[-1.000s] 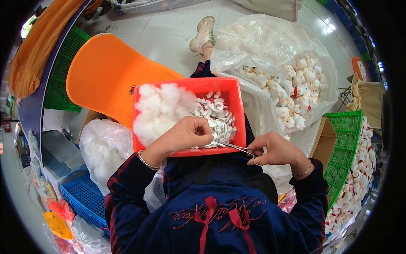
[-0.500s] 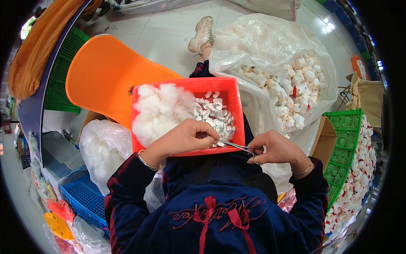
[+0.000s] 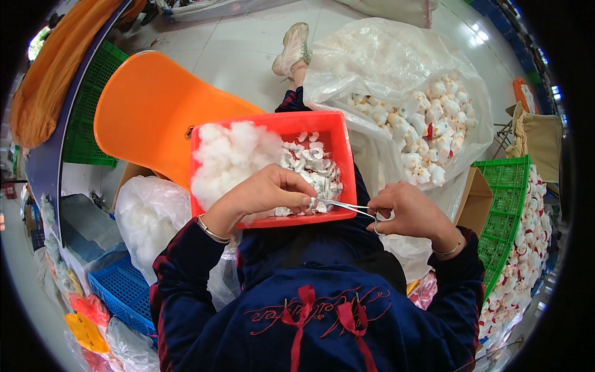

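Note:
My right hand (image 3: 412,214) grips the ring handles of slim metal forceps (image 3: 347,204), fingers curled round them. Their jaws point left, to the fingertips of my left hand (image 3: 273,192). There a small silvery-white piece (image 3: 313,203) is pinched between thumb and finger, at the forceps' tip; the fingers partly hide it. Both hands are above the near edge of a red plastic tray (image 3: 345,146) on my lap. Fluffy white stuffing (image 3: 232,155) fills the tray's left side. Many small silvery-white pieces (image 3: 319,170) lie loose on its right side.
An orange chair (image 3: 161,111) stands beyond the tray to the left. At the right, a big clear bag (image 3: 378,56) holds white stuffed toys (image 3: 437,124). Green crates (image 3: 505,204) stand farther right. A bag of stuffing (image 3: 152,217) and a blue crate (image 3: 127,294) are at my left.
My right hand has shifted slightly right and up with the forceps. My left hand has tilted up a little, and its fingertips still meet the forceps' tip.

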`<state>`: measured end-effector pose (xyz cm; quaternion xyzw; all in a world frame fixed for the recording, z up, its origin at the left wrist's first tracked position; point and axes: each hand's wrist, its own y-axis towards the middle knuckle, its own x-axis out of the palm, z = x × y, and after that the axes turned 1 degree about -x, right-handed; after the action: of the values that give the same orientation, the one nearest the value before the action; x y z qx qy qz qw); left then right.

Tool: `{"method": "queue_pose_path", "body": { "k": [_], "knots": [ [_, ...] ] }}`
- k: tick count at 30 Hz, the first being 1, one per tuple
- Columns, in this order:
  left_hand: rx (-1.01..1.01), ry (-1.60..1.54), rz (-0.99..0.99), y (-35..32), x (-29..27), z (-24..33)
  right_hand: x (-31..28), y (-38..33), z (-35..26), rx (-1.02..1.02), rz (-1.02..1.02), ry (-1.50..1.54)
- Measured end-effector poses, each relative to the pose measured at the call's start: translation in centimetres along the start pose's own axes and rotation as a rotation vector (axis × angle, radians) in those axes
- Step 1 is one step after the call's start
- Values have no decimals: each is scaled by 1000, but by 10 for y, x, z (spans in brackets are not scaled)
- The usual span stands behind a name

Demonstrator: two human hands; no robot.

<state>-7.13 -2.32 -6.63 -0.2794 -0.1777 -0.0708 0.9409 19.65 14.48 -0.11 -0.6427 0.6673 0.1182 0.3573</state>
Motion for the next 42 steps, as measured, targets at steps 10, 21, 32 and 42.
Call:
{"method": "queue_pose_path", "body": {
  "k": [10, 21, 32, 42],
  "knots": [
    [353, 499, 396, -4, 25, -6, 3, 3, -6, 59, 23, -74],
    [447, 87, 601, 25, 32, -38, 18, 10, -14, 321, 60, 117],
    [448, 242, 622, 17, 29, -26, 17, 10, -17, 272, 72, 89],
    [710, 373, 920, 46, 38, -42, 54, 12, -14, 311, 160, 329]
  ]
}}
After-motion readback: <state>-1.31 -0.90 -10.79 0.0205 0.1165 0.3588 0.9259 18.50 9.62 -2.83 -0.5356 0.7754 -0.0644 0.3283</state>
